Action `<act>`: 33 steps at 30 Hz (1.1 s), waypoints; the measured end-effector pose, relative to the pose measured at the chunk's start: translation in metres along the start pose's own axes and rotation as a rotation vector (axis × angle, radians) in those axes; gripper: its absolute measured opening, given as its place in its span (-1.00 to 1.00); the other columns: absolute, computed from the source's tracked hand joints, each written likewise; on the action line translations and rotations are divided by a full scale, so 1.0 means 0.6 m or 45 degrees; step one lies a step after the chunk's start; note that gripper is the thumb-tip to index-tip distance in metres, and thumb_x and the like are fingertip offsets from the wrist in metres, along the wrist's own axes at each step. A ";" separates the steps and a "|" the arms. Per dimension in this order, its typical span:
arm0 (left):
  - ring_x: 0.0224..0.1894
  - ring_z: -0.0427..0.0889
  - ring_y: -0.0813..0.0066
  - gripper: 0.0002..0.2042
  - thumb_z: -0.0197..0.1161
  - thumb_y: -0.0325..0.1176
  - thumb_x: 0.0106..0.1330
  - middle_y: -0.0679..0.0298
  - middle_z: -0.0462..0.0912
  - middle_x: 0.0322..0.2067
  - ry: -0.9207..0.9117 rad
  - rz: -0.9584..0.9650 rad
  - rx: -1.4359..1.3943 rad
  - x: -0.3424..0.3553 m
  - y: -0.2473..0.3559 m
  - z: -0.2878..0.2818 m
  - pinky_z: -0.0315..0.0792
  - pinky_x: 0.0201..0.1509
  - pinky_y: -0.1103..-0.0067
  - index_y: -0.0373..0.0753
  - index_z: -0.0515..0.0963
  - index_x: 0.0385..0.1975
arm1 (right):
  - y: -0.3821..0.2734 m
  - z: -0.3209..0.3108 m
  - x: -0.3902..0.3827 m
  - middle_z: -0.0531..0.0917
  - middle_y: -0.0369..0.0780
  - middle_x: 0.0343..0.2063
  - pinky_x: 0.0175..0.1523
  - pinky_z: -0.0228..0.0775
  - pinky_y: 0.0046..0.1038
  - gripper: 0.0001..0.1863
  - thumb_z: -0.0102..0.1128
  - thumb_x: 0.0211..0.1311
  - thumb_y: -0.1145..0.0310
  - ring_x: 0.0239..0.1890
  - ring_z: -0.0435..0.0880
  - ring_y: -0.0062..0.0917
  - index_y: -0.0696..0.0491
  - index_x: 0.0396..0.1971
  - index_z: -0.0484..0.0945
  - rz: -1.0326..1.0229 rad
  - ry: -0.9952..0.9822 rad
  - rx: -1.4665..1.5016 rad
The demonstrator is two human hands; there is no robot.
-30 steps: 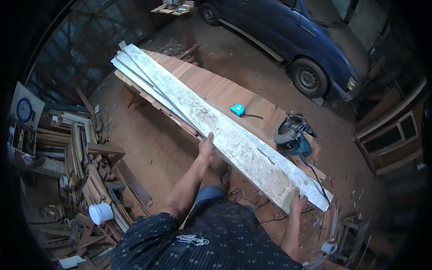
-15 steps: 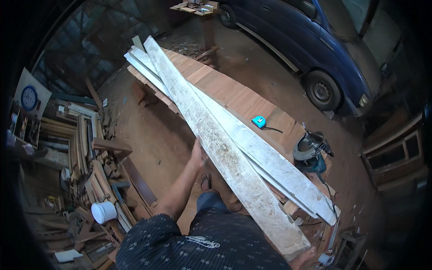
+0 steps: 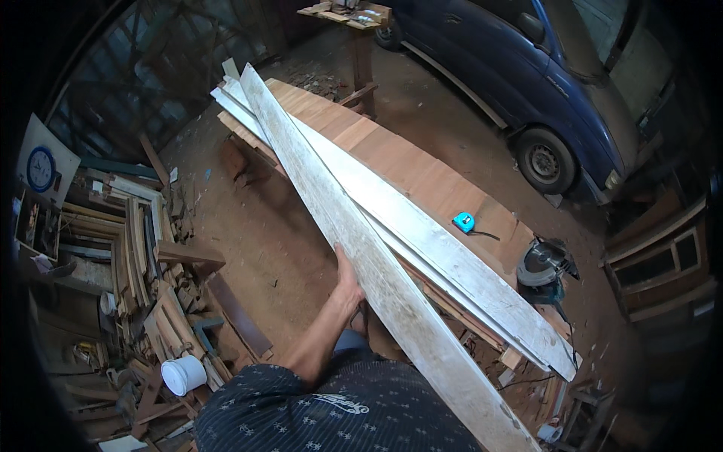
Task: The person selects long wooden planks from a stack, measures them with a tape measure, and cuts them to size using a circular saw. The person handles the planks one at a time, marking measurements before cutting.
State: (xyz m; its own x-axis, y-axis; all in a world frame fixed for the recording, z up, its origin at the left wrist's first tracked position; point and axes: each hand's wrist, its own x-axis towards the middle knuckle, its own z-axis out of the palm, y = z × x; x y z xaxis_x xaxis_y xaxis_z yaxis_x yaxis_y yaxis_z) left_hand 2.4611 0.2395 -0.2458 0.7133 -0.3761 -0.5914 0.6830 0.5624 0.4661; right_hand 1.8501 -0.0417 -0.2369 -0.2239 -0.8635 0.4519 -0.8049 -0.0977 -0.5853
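My left hand (image 3: 348, 285) grips the near edge of a long, whitish, scuffed wooden board (image 3: 339, 218). The thumb lies along the edge, and the fingers go out of sight underneath. Slanting from the far left down to the lower right, the board crosses over other pale boards (image 3: 429, 241) lying on a wooden workbench (image 3: 369, 143). Its near end runs out at the lower edge, close to my body. My right hand is out of the picture.
On the bench lie a turquoise tape measure (image 3: 464, 221) and a circular saw (image 3: 544, 267) with a cable. Stacked timber offcuts (image 3: 135, 248) and a white bucket (image 3: 183, 375) stand at left. A blue van (image 3: 489, 60) is parked beyond the bench. A wooden frame (image 3: 663, 260) leans at right.
The board has shifted toward my body and down, and its near end now leaves the picture. My left hand has moved with it. My right hand, at that end before, has gone from view.
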 end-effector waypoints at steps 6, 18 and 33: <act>0.44 0.20 -0.08 -0.08 -0.53 0.47 0.38 -0.02 0.16 0.43 0.036 -0.119 -0.082 -0.061 0.027 -0.057 0.15 0.44 -0.03 -0.18 0.02 0.51 | -0.092 0.025 -0.031 0.63 0.02 -0.08 0.14 0.37 -0.27 -0.46 0.11 0.41 0.09 -0.04 0.58 -0.27 0.36 -0.01 0.54 -0.069 -0.104 -0.047; 0.38 0.32 -0.03 -0.12 -0.47 0.44 0.41 0.02 0.32 0.37 0.250 0.072 -0.279 -0.009 0.077 -0.254 0.21 0.44 0.09 -0.18 0.12 0.47 | -0.218 0.068 -0.034 0.63 0.01 -0.07 0.13 0.39 -0.28 -0.43 0.17 0.39 0.07 -0.05 0.59 -0.27 0.36 0.01 0.53 -0.186 -0.339 -0.055; 0.43 0.25 0.03 -0.27 -0.17 0.20 0.52 0.05 0.31 0.39 0.577 0.219 -0.245 0.144 0.259 -0.564 0.16 0.49 0.20 -0.31 0.18 0.43 | -0.311 0.175 -0.124 0.63 0.00 -0.06 0.12 0.40 -0.30 -0.39 0.24 0.35 0.04 -0.05 0.59 -0.27 0.36 0.03 0.52 -0.098 -1.158 -0.009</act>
State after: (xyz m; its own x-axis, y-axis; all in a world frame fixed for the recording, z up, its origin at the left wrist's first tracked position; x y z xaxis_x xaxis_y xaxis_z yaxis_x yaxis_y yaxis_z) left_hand 2.5756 0.5437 -0.4468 0.6441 0.0664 -0.7621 0.4899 0.7294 0.4775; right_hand 2.0749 -0.0111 -0.2320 0.3479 -0.9121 -0.2169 -0.8037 -0.1710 -0.5699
